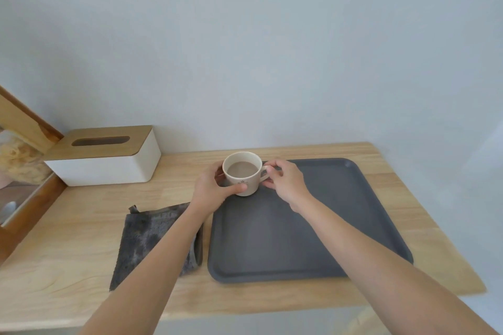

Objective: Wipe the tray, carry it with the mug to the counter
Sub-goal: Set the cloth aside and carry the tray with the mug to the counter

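A cream mug (243, 171) full of a pale brown drink stands upright at the far left corner of the dark grey tray (307, 239). My left hand (211, 189) wraps the mug's left side, thumb across its front. The handle on the mug's right is pinched by my right hand (285, 181). The tray lies flat on the wooden table. A dark grey cloth (152, 242) lies flat just left of the tray, partly under my left forearm.
A white tissue box with a wooden lid (106, 156) stands at the back left by the wall. A wooden frame (24, 128) borders the table's left side. The table's right edge (441, 226) runs close beside the tray.
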The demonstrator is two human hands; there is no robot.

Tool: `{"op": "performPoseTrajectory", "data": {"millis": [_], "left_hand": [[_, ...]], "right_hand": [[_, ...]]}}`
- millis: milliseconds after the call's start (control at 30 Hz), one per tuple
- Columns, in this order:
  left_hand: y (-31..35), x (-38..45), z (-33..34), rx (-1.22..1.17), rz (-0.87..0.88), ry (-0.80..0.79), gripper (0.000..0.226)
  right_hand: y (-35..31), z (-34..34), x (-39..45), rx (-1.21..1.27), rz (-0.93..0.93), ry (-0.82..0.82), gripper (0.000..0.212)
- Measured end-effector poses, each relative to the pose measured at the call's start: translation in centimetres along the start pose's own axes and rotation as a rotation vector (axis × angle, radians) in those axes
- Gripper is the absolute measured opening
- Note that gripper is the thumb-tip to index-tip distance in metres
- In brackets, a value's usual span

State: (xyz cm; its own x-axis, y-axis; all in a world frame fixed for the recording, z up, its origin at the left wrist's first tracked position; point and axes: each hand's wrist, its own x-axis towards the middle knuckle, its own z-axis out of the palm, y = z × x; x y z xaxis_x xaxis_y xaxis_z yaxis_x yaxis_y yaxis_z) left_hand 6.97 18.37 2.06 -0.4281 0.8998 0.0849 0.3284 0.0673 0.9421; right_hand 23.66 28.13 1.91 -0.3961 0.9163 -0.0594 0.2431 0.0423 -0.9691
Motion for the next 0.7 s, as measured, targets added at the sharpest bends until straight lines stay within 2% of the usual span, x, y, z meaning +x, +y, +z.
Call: {"op": "performPoseTrajectory", "data": {"millis": [433, 700], "left_hand": [[3.4, -3.3, 7.5, 0.034, 0.067, -0.008, 0.075], [3.1, -5.2, 10.1, 0.076, 0.028, -0.03, 0.078]], "right_hand": [[1.3, -9.3, -4.5, 0.045, -0.025, 0.043, 0.018], [3.2, -11.2, -6.5, 0.052, 0.005, 0.054, 0.019]]}}
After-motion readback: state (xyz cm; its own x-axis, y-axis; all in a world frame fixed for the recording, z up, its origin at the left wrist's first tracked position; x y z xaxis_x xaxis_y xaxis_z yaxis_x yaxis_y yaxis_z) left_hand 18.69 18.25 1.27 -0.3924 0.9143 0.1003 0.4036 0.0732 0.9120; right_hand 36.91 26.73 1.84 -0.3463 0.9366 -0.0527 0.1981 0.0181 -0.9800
